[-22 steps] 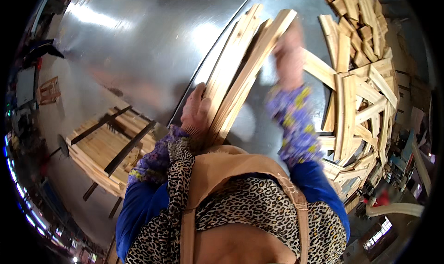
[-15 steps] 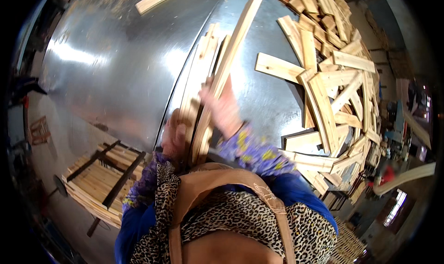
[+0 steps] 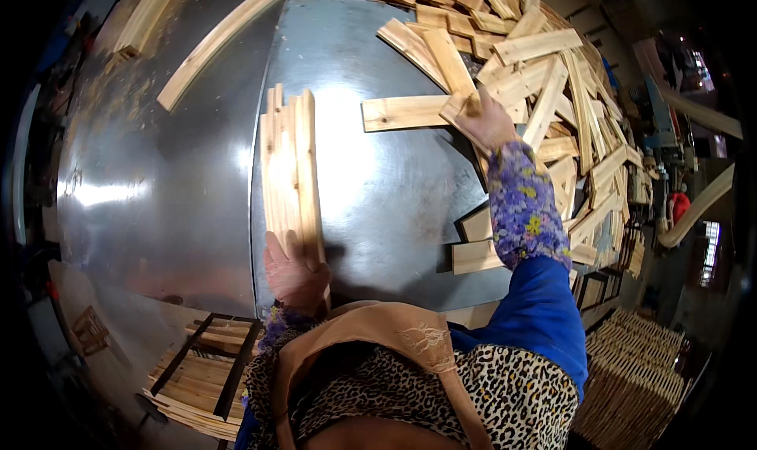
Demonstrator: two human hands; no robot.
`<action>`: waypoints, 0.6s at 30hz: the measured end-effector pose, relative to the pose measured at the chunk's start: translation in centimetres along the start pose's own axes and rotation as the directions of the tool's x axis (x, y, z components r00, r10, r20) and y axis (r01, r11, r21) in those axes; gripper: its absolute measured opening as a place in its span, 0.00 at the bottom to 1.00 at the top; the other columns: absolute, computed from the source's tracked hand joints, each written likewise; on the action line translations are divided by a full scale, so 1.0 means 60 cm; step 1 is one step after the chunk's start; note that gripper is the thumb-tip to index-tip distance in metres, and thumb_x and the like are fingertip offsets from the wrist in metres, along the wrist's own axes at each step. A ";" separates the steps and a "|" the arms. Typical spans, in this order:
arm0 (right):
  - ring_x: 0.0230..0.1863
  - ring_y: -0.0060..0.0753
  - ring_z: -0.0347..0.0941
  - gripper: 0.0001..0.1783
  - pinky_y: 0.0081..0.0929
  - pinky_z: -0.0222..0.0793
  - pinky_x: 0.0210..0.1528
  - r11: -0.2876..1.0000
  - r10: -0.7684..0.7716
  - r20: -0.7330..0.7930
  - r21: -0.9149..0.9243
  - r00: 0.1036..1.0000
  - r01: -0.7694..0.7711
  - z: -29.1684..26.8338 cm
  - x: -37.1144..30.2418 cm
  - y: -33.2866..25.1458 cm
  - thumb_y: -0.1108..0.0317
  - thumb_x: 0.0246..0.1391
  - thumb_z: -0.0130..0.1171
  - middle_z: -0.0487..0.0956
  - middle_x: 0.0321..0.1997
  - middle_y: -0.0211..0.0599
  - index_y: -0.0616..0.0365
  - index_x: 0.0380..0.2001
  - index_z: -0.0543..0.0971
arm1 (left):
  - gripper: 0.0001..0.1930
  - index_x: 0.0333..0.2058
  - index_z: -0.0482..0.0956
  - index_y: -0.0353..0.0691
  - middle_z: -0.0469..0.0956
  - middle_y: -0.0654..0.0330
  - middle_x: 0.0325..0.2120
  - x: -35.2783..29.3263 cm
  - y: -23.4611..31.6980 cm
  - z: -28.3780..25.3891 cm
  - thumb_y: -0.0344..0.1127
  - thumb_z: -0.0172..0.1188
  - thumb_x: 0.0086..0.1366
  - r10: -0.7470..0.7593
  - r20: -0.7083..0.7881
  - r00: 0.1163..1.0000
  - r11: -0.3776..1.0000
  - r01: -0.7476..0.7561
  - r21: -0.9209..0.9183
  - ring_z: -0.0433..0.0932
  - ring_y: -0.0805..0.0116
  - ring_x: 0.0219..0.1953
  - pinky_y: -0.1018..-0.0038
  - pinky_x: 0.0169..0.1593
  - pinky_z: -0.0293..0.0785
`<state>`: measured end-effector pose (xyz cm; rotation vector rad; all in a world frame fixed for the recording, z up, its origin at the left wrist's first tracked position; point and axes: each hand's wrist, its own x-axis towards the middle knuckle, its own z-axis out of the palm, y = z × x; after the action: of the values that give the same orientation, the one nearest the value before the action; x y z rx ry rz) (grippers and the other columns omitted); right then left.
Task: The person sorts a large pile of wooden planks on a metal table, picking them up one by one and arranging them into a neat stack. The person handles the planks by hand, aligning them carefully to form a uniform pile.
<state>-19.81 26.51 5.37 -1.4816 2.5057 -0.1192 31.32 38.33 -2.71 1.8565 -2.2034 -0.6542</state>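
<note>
a person's 2 bare hands at work above a grey, shiny desk (image 3: 394, 205). the left hand (image 3: 298, 280) lies at the near end of a bundle of wooden strips (image 3: 292, 174), its fingers stretched forward over the pale wood; whether this grip is clenched or merely resting cannot be told. the bundle rests on the desk, just to the right of a dark seam (image 3: 255, 166) and roughly parallel to it, its strips side by side with uneven far ends. the right hand (image 3: 485, 119) reaches to the left edge of a loose heap of planks (image 3: 591, 103), its fingers bent over the end of a plank (image 3: 449, 109); the closure of this grip cannot be told either. a single board (image 3: 398, 112) juts leftward from the heap, well apart from the bundle. at the upper left, 2 further lengths of wood, a curved-looking slat (image 3: 221, 44) and a thicker piece (image 3: 150, 16), lie on the desk beyond the seam. at the lower left, a stack of boards (image 3: 185, 371) stands below desk level with 2 dark bars (image 3: 233, 375) across its top.
</note>
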 end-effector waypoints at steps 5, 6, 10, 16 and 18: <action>0.76 0.61 0.69 0.61 0.48 0.67 0.78 0.936 0.244 -0.002 -0.260 0.970 -0.237 0.044 -0.114 0.305 0.41 0.45 0.77 0.73 0.74 0.59 0.53 0.79 0.64 | 0.47 0.74 0.68 0.39 0.56 0.31 0.77 0.016 0.035 -0.034 0.49 0.71 0.56 -0.013 0.059 0.998 0.977 0.000 0.211 0.64 0.23 0.71 0.37 0.70 0.69; 0.74 0.61 0.71 0.61 0.48 0.69 0.76 0.943 0.241 0.059 -0.249 0.969 -0.220 0.023 -0.117 0.281 0.39 0.46 0.76 0.75 0.72 0.59 0.51 0.80 0.64 | 0.49 0.74 0.68 0.39 0.55 0.33 0.78 0.017 0.033 -0.039 0.51 0.72 0.55 -0.019 0.086 0.996 0.976 0.000 0.217 0.62 0.25 0.72 0.39 0.72 0.68; 0.69 0.60 0.77 0.55 0.48 0.72 0.72 0.994 0.059 0.174 -0.097 0.983 -0.043 -0.045 -0.112 0.135 0.33 0.56 0.70 0.79 0.68 0.58 0.51 0.79 0.68 | 0.52 0.75 0.67 0.38 0.54 0.34 0.78 0.008 0.005 -0.016 0.53 0.72 0.53 0.051 0.028 0.998 0.970 -0.056 0.239 0.61 0.28 0.72 0.41 0.74 0.65; 0.72 0.60 0.74 0.48 0.46 0.68 0.74 0.905 -0.282 0.463 0.419 0.841 0.073 0.168 -0.151 -0.227 0.32 0.67 0.57 0.79 0.69 0.61 0.59 0.75 0.71 | 0.55 0.75 0.66 0.36 0.56 0.33 0.77 0.021 0.010 -0.016 0.60 0.73 0.54 0.041 0.068 0.997 0.968 -0.056 0.246 0.61 0.30 0.73 0.41 0.75 0.62; 0.76 0.60 0.70 0.47 0.45 0.65 0.79 0.854 -0.406 0.531 0.510 0.744 0.102 0.239 -0.225 -0.326 0.33 0.70 0.53 0.76 0.74 0.61 0.58 0.78 0.68 | 0.58 0.76 0.66 0.35 0.57 0.33 0.77 0.017 0.023 -0.018 0.65 0.73 0.53 0.033 0.047 0.998 0.952 -0.046 0.304 0.61 0.30 0.74 0.41 0.76 0.59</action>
<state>6.56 29.44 -2.83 -1.3673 1.5885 -0.2023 30.33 37.27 -1.31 1.9444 -2.4804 -0.3625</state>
